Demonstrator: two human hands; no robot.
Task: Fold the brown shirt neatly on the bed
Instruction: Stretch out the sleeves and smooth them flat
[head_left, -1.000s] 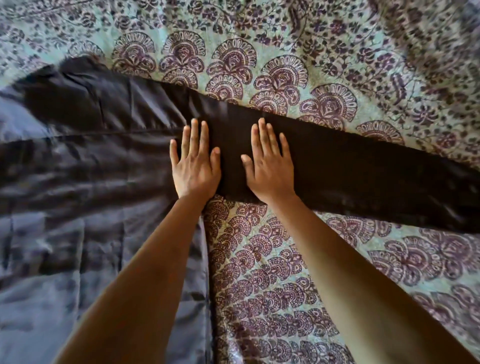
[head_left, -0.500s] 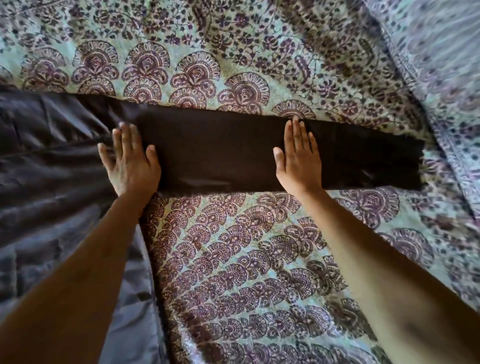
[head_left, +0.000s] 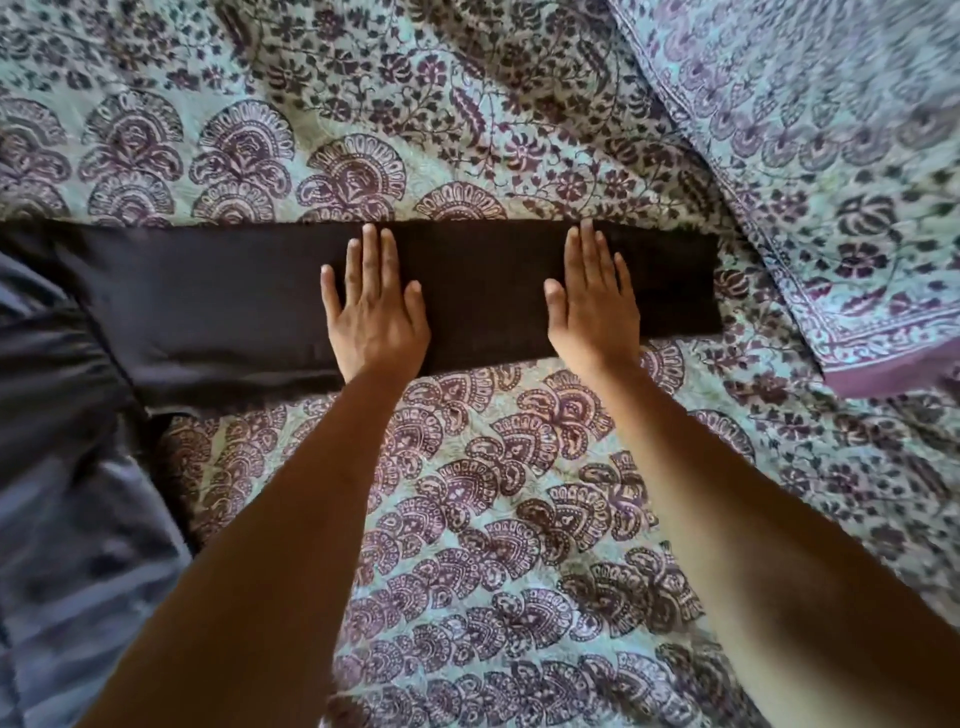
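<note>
Brown shirt of dark, smooth cloth (head_left: 234, 301) lies on the bed (head_left: 467, 519), which fills the whole view. The bed's quilted pale green bedcover (head_left: 519, 130) is printed with plum fan-shaped motifs and, farther off, small leafy sprigs. Over the far right corner lies a second printed cloth (head_left: 831, 182), lilac and pale, with a patterned border and a plain plum edge. The shirt's clearest part is a long flat band (head_left: 483, 291). Its long axis runs left to right across the view, and its squared end points right, stopping near that second cloth. To the left the band widens into a broader creased mass (head_left: 62, 519) that catches a grey-violet sheen and runs off the left and lower edges. The band itself looks almost black-brown, even and smooth, with straight near and far edges. On it the left hand (head_left: 376, 312) and the right hand (head_left: 592, 306) rest flat, palms down, fingers straight and pointing away, gripping nothing. The hands are set apart, with bare brown cloth between them.
</note>
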